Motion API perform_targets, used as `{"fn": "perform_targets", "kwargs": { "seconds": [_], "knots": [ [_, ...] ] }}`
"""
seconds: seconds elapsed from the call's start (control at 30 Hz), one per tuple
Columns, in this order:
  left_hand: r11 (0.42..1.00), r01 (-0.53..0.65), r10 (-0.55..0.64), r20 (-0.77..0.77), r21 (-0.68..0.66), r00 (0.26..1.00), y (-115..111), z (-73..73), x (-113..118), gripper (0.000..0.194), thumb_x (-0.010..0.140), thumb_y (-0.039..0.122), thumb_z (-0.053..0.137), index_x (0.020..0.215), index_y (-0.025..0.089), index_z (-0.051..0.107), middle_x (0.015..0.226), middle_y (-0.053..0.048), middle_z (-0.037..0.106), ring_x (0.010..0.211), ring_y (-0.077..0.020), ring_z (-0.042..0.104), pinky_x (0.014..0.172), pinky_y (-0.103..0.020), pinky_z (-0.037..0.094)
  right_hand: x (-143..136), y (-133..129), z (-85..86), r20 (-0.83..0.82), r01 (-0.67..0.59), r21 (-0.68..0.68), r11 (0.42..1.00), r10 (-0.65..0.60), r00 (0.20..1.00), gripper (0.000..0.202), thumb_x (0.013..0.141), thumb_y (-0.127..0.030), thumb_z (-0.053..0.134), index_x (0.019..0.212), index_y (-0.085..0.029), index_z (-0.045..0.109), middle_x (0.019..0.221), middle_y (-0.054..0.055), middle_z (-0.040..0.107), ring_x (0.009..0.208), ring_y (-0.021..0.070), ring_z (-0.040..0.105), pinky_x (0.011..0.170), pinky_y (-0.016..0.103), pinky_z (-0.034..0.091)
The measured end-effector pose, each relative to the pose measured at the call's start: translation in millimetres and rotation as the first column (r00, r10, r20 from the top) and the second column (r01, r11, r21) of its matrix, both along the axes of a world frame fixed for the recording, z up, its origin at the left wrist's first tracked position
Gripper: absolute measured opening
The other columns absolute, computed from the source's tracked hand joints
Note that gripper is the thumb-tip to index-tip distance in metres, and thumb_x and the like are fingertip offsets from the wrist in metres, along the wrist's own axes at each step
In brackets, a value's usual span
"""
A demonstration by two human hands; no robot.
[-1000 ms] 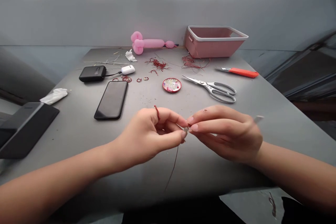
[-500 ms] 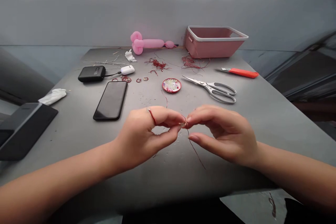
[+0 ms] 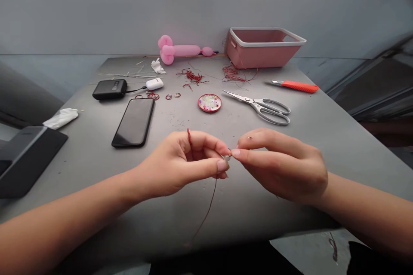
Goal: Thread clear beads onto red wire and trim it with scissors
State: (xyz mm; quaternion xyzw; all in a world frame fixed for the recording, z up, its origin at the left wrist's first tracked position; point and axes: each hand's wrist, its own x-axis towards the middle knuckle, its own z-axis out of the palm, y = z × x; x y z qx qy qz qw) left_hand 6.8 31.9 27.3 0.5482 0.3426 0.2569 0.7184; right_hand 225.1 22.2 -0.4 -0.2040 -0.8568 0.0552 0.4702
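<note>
My left hand (image 3: 190,159) is closed, its thumb and fingers pinching a small pale bead (image 3: 227,157). A thin dark red thread (image 3: 212,202) hangs from beneath those fingertips towards the table's front edge. My right hand (image 3: 284,163) is closed too, its fingertips meeting at the bead's right side on a short bit of the thread, mostly hidden. Around my left index finger sits a red thread ring (image 3: 189,136). Beyond the hands lies a round red-rimmed dish (image 3: 209,111) of small beads, with scissors (image 3: 258,105) to its right.
A phone (image 3: 134,122), a black power bank (image 3: 109,89) and a white earbud case (image 3: 155,84) lie left. Red thread pieces (image 3: 193,76), a pink balloon (image 3: 187,50) and a pink basket (image 3: 261,56) are at the back. An orange utility knife (image 3: 298,86) lies right.
My right hand has turned over, its thumb now up against the bead. The thread's hanging end has swung from right to left, and the pale bead shows more clearly.
</note>
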Motion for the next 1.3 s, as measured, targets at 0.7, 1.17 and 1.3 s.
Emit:
{"fn": "perform_targets", "kwargs": {
  "seconds": [0.7,1.17,1.3],
  "knots": [
    [0.773,0.061,0.093,-0.208,0.631,0.974,-10,-9.1,0,0.005,0.091,0.017,0.057,0.092,0.021,0.055,0.080,0.000,0.061,0.074,-0.0119,0.059,0.069,-0.023,0.052,7,7,13.0,0.025,-0.195,-0.443,0.875,0.229,0.973,0.008,0.088,-0.010,0.064,0.094,-0.014,0.065,0.078,0.002,0.071,0.067,0.0077,0.064,0.062,0.020,0.053],
    [0.686,0.057,0.059,-0.133,0.725,0.989,-14,-17.7,2,0.022,0.091,0.001,0.049,0.100,0.020,0.053,0.086,0.001,0.064,0.077,-0.0079,0.067,0.072,-0.018,0.056,4,4,3.3,0.095,-0.160,-0.294,0.942,0.195,0.976,0.020,0.090,0.003,0.044,0.093,-0.014,0.054,0.093,0.008,0.059,0.084,0.0116,0.055,0.075,0.025,0.052],
    [0.652,0.020,0.091,-0.104,0.758,0.990,-19,-19.1,7,0.025,0.088,0.002,0.054,0.107,0.018,0.054,0.088,-0.001,0.068,0.077,-0.0091,0.070,0.071,-0.018,0.058,3,-1,2.5,0.072,-0.152,-0.320,0.935,0.184,0.980,0.020,0.088,0.004,0.044,0.093,-0.014,0.052,0.085,0.006,0.056,0.077,0.0112,0.053,0.068,0.024,0.050]
  ]
}}
